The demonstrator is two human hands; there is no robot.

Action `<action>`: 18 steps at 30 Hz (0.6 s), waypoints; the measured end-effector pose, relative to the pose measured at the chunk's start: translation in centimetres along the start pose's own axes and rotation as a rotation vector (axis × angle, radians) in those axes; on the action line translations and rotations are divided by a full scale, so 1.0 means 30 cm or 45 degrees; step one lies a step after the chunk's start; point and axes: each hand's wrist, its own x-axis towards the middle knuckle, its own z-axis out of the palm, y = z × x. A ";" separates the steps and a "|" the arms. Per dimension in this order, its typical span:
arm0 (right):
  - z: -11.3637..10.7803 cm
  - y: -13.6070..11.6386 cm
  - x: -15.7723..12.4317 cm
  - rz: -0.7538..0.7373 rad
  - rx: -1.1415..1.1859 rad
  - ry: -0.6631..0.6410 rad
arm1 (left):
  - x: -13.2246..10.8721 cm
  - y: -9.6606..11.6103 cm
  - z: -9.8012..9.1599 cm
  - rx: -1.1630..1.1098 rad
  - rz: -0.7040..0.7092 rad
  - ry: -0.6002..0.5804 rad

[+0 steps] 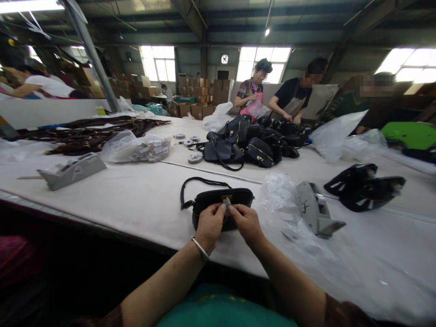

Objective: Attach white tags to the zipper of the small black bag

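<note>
A small black handbag (200, 204) with a looped strap stands on the white table in front of me. At its front, a small pale strip (226, 201) sits over gold-coloured hardware; whether it is paper or tape I cannot tell. My left hand (211, 223) pinches this strip from the left, thumb and fingers together, a bangle on the wrist. From the other side my right hand (248, 222) pinches it too, the fingertips of both hands nearly meeting. Both hands rest close against the bag's front and hide its lower part.
A tape dispenser (315, 209) and crumpled clear plastic (277, 195) lie to the right, beside black bag pieces (368, 188). Another dispenser (73, 171) is at left. Black bags (225, 152) are heaped ahead, with brown straps (91, 134) at far left. Co-workers stand across the table.
</note>
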 end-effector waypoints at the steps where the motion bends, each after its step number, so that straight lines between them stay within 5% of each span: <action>1: 0.003 0.001 0.002 0.002 0.018 -0.003 | -0.003 0.000 -0.001 0.013 -0.018 -0.002; 9: 0.036 0.025 0.030 0.069 0.231 0.002 | -0.017 0.012 0.003 -0.027 -0.039 -0.076; 18: 0.034 -0.008 0.050 -0.019 0.103 0.087 | 0.008 0.024 0.024 -0.089 -0.038 -0.068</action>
